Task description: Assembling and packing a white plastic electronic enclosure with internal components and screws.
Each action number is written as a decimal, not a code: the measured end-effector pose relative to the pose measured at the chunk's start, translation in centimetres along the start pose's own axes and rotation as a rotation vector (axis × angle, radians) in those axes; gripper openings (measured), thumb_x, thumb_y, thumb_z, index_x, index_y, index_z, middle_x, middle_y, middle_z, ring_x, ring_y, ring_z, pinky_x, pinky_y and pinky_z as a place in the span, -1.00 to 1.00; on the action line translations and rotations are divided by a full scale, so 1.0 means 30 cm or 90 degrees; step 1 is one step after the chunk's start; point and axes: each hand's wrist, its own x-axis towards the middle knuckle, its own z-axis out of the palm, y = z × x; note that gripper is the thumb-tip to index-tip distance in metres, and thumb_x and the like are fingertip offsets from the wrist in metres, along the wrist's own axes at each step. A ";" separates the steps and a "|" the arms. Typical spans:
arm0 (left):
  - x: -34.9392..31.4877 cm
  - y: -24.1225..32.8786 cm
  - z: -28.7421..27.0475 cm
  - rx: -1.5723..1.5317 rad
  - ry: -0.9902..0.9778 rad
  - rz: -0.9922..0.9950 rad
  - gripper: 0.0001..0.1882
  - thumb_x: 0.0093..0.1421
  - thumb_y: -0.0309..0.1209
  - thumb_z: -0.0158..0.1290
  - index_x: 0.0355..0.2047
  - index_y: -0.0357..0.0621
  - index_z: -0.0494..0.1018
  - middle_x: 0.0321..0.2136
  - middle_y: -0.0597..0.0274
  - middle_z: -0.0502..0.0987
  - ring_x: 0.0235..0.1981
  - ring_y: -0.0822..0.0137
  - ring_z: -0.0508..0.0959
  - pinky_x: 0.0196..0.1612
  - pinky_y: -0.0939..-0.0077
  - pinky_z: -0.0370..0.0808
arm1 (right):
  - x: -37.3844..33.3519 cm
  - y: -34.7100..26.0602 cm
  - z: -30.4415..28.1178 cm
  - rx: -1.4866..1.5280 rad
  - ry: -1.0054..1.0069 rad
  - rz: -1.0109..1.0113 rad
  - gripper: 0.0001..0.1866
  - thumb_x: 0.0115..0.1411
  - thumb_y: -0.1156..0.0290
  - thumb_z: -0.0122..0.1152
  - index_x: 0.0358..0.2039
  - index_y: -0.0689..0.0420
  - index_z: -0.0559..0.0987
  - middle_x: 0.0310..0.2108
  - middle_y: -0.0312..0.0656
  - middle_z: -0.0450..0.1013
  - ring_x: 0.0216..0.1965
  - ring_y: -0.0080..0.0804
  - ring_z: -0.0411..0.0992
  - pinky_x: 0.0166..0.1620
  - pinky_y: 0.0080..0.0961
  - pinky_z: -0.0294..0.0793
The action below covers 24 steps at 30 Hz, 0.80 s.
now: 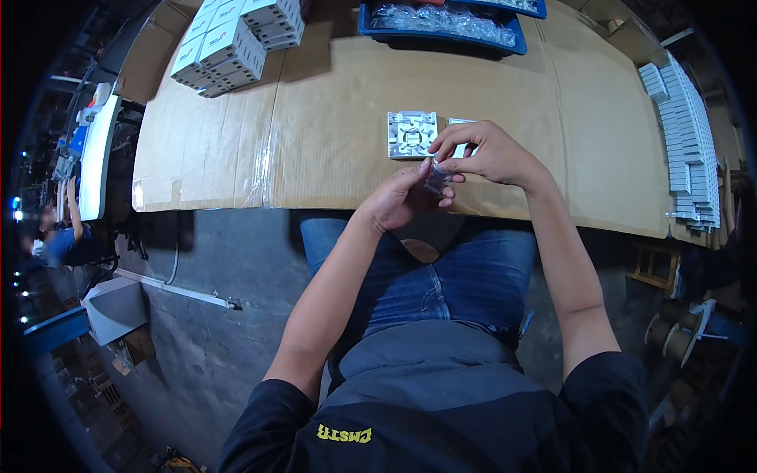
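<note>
Both my hands meet above the table's near edge, holding a small clear plastic bag (435, 180). My left hand (400, 195) is closed around the bag from the left, its fingers curled behind it. The fingers of my right hand (490, 155) pinch the bag's top. What lies inside the bag is too small to make out. Just beyond my hands a white square plastic housing (410, 134) rests with its moulded inner side up. Beside it is a flat white piece (457, 122), mostly covered by my right hand.
Cardboard covers the table (331, 142). White boxes (225, 55) are stacked at the far left. A blue tray (441, 43) at the far side holds several clear bags. Rows of white housings (688, 142) line the right edge. Another person (71, 240) is at a table (101, 169) far left.
</note>
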 end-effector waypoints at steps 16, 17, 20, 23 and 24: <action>0.003 -0.015 -0.034 0.032 -0.017 -0.005 -0.54 0.48 0.00 -0.04 0.09 -0.11 0.48 -0.10 0.17 0.61 -0.10 0.26 0.62 0.09 0.22 0.52 | 0.024 0.002 0.011 -0.006 -0.081 0.084 -0.89 0.07 0.54 0.43 -0.35 0.27 0.73 -0.02 -0.12 0.64 -0.09 -0.37 0.59 0.02 -0.43 0.56; 0.002 -0.014 -0.033 0.010 -0.005 -0.005 -0.55 0.48 0.01 -0.04 0.07 -0.10 0.49 -0.12 0.18 0.61 -0.10 0.25 0.63 0.08 0.22 0.52 | 0.025 -0.002 0.016 -0.014 -0.068 0.074 -0.89 0.07 0.55 0.42 -0.36 0.27 0.73 -0.01 -0.12 0.63 -0.09 -0.36 0.59 0.03 -0.43 0.56; 0.002 -0.008 -0.023 -0.006 0.005 -0.009 -0.55 0.49 0.01 -0.04 0.05 -0.10 0.50 -0.13 0.19 0.61 -0.11 0.26 0.63 0.08 0.23 0.52 | 0.019 0.011 0.028 0.021 -0.048 0.007 -0.89 0.18 0.59 0.36 -0.30 0.39 0.69 0.07 -0.02 0.57 -0.28 -0.40 0.63 -0.24 -0.53 0.66; 0.002 -0.008 -0.022 0.036 -0.005 -0.011 -0.55 0.49 0.01 -0.04 0.06 -0.10 0.50 -0.15 0.19 0.62 -0.12 0.27 0.64 0.08 0.24 0.52 | 0.004 0.023 0.009 0.018 -0.088 0.038 -0.85 0.22 0.51 0.34 -0.27 0.36 0.71 0.06 -0.04 0.59 -0.21 -0.36 0.62 -0.14 -0.47 0.65; 0.003 -0.008 -0.022 0.071 -0.015 -0.012 -0.55 0.49 0.01 -0.05 0.07 -0.11 0.49 -0.16 0.19 0.62 -0.13 0.28 0.64 0.07 0.24 0.52 | 0.002 0.020 0.007 0.018 -0.089 0.039 -0.85 0.22 0.51 0.34 -0.27 0.36 0.71 0.06 -0.04 0.59 -0.21 -0.36 0.62 -0.14 -0.47 0.65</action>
